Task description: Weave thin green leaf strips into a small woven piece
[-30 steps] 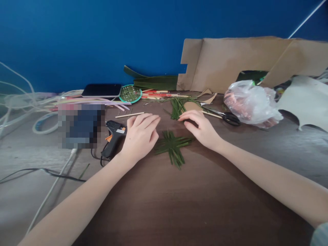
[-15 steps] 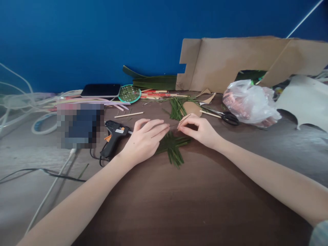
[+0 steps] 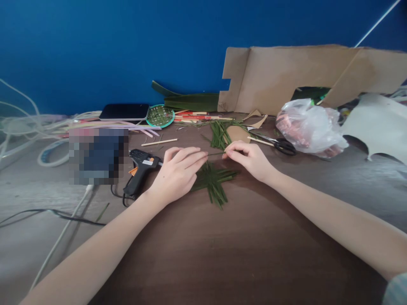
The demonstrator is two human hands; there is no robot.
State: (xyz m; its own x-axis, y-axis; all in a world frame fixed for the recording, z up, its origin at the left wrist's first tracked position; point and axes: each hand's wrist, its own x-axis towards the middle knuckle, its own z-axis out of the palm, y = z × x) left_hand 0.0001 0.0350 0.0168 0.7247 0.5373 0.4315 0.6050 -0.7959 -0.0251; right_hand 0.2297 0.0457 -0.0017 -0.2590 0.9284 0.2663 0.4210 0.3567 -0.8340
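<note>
A thin green leaf strip (image 3: 216, 153) spans the small gap between my two hands. My right hand (image 3: 249, 160) pinches its right end between thumb and fingertips. The other end runs to the fingertips of my left hand (image 3: 179, 171), whose fingers lie together over it; the left thumb is hidden. Below the strip, green leaf strips (image 3: 216, 184) lie crossed in a woven-looking piece on the table, partly covered by my left hand. Just beyond the hands rests a bundle of cut leaf strips (image 3: 219, 134), beside a round brown disc (image 3: 238, 134).
A black glue gun (image 3: 141, 169) lies left of my left hand. Scissors (image 3: 282, 146), a wooden stick (image 3: 260, 140) and a plastic bag (image 3: 311, 127) are at right. Behind are a phone (image 3: 124, 112), a green-rimmed round mesh (image 3: 161, 116) and upright cardboard (image 3: 270, 76).
My right fingers have closed further around the strip; its loose end no longer sticks up above them. The strip now shows as a straighter line between the hands. My left hand has barely shifted.
</note>
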